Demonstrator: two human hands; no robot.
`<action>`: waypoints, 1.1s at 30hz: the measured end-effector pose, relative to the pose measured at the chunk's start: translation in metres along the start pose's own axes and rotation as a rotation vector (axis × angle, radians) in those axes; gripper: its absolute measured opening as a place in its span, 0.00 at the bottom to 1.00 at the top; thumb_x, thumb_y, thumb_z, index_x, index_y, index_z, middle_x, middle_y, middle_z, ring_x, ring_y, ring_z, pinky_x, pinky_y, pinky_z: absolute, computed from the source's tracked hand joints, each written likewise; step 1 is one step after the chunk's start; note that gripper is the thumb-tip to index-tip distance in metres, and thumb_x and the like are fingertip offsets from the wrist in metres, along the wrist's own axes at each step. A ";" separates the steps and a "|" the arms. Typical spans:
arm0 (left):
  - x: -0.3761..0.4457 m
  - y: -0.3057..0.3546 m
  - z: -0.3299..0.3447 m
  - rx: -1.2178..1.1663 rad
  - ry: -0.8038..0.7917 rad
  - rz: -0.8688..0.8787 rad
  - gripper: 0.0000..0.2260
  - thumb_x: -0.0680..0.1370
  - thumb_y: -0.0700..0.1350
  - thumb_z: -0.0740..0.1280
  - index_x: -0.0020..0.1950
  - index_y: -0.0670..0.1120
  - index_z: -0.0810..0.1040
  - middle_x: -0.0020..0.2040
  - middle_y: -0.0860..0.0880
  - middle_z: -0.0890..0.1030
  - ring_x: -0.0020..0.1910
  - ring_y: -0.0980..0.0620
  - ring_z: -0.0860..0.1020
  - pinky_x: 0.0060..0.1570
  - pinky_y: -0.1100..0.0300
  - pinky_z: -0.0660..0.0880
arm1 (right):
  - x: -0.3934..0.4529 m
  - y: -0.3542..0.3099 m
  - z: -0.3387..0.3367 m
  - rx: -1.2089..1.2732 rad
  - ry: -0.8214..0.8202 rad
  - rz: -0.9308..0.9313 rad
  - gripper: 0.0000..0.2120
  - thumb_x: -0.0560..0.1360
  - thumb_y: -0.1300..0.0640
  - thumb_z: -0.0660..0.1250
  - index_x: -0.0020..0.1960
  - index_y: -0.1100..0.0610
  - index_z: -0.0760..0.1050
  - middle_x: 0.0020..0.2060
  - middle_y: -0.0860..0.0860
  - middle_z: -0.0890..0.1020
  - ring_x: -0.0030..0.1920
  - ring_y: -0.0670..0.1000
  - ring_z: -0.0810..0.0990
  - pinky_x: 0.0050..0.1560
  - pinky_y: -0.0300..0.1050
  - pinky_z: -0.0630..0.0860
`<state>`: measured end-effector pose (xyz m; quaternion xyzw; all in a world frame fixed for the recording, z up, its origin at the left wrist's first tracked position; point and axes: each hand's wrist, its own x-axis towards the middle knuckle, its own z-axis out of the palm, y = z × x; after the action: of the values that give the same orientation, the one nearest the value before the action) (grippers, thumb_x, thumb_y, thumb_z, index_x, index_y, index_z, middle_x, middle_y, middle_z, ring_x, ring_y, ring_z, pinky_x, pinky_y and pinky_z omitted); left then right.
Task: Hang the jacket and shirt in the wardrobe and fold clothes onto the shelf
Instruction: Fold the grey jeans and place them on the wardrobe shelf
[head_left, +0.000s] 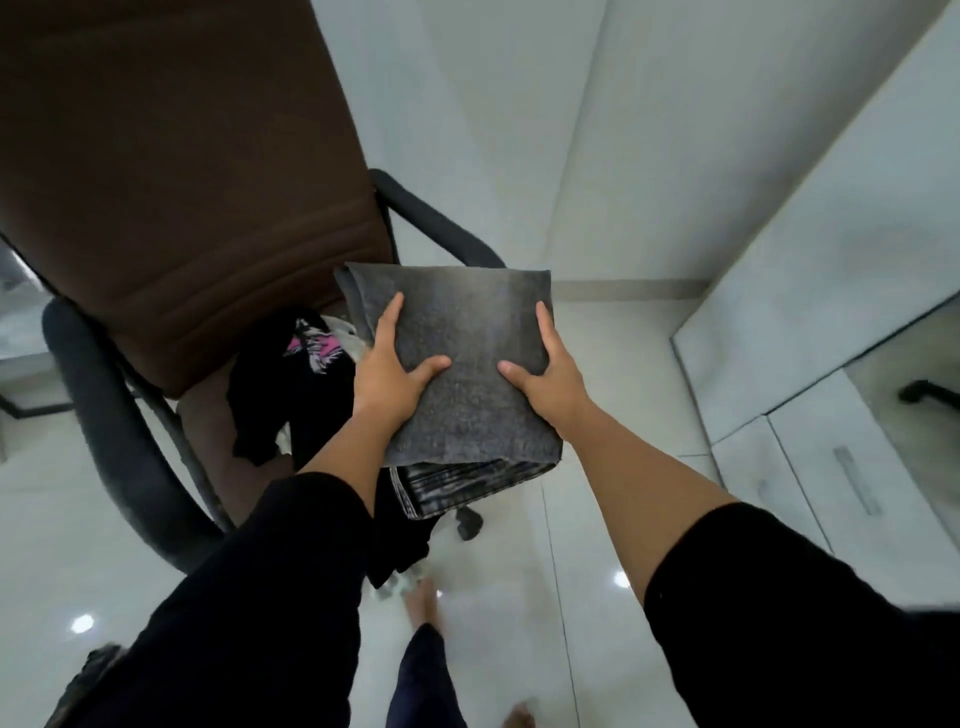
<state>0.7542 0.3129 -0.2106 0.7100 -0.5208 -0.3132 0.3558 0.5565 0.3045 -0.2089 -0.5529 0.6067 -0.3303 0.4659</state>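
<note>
Head view, one item in hand: folded grey garment (457, 374), a thick squarish stack (denim-like, washed dark grey), held in the air above the near right edge of the brown office chair (171, 182) and over the tiled floor (519, 571).

Left hand (389, 374): clasped on the stack's left edge, thumb laid across the top face, fingers wrapped under and out of sight.

Right hand (545, 374): mirrored on the right edge, thumb on top pointing inward, fingers beneath. We count both as closed on the cloth, neither spread free.

Axis: the stack's longer side runs near to far, away from our body; folded layers show at the near end.

Arms: both reach forward, elbows slightly bent, black sleeves pushed up the forearms.

Also on the chair seat: a loose heap of dark clothes (291, 395) with a pink print, left of the stack and lower.

Relation that matters: pale cabinet fronts (810, 291) stand to the right and far, nearer the right hand. We judge that a turn rightward is needed to reach any shelf (none is visible).
</note>
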 end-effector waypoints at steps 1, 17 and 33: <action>-0.009 0.017 0.003 -0.012 -0.023 0.034 0.41 0.70 0.57 0.72 0.74 0.67 0.49 0.71 0.44 0.67 0.67 0.43 0.69 0.64 0.48 0.69 | -0.014 -0.007 -0.017 0.004 0.040 -0.012 0.42 0.72 0.51 0.71 0.74 0.33 0.47 0.75 0.46 0.62 0.71 0.51 0.67 0.70 0.54 0.66; -0.119 0.264 0.138 -0.108 -0.556 0.600 0.47 0.64 0.56 0.77 0.75 0.62 0.52 0.71 0.44 0.66 0.68 0.43 0.69 0.67 0.49 0.67 | -0.206 -0.016 -0.253 0.133 0.796 0.021 0.42 0.72 0.52 0.72 0.75 0.36 0.48 0.74 0.47 0.63 0.71 0.51 0.66 0.69 0.53 0.67; -0.270 0.354 0.313 -0.056 -1.169 0.973 0.47 0.65 0.56 0.77 0.76 0.59 0.52 0.72 0.45 0.66 0.68 0.43 0.69 0.64 0.50 0.68 | -0.373 0.065 -0.331 0.253 1.433 0.290 0.37 0.72 0.54 0.72 0.74 0.39 0.56 0.74 0.49 0.63 0.71 0.53 0.66 0.70 0.55 0.67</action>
<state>0.2455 0.4449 -0.0686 0.1094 -0.8706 -0.4593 0.1380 0.2083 0.6431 -0.0783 -0.0584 0.7862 -0.6127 0.0548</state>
